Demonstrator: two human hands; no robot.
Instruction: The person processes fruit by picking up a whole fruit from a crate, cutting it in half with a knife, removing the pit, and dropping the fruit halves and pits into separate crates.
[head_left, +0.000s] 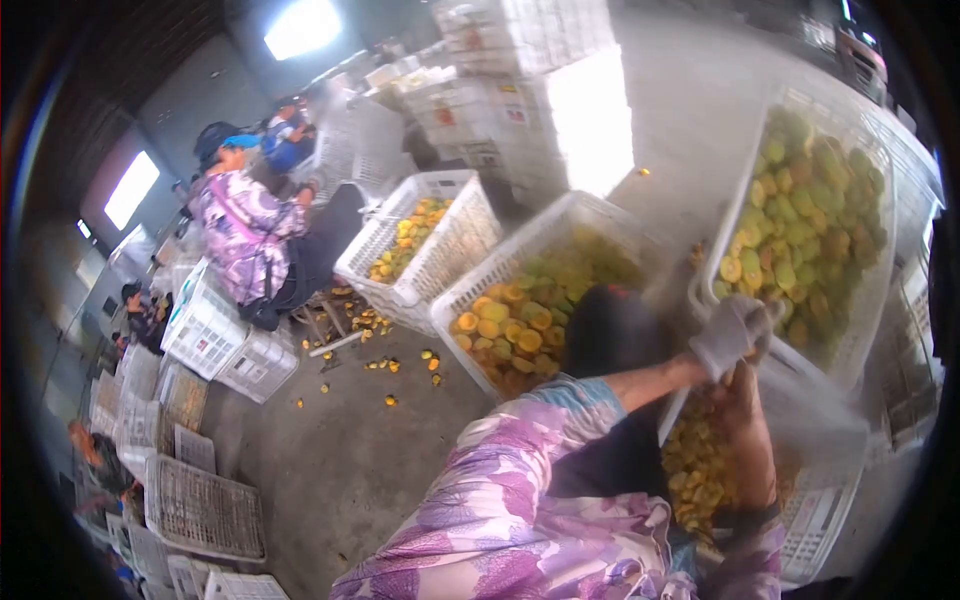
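My left hand (728, 340), in a pale glove, is closed and meets my right hand (740, 397) at the right of the view. Motion blurs both hands, and their fingers are drawn together around something I cannot make out. Just beyond them stands a white crate (712, 262) full of green-yellow fruit (800, 215). Beneath my hands is another white crate (838, 500) with yellow fruit pieces (695, 465). To the left, past my dark-clad knee, a third white crate (465, 300) holds yellow and green fruit (520, 325), some showing cut faces.
A person (245, 230) in a patterned top sits at the left beside a crate of yellow fruit (410, 240). Fruit pieces (390, 400) lie scattered on the concrete floor. Stacked white crates (500, 110) stand behind, and more crates (205, 505) line the left side.
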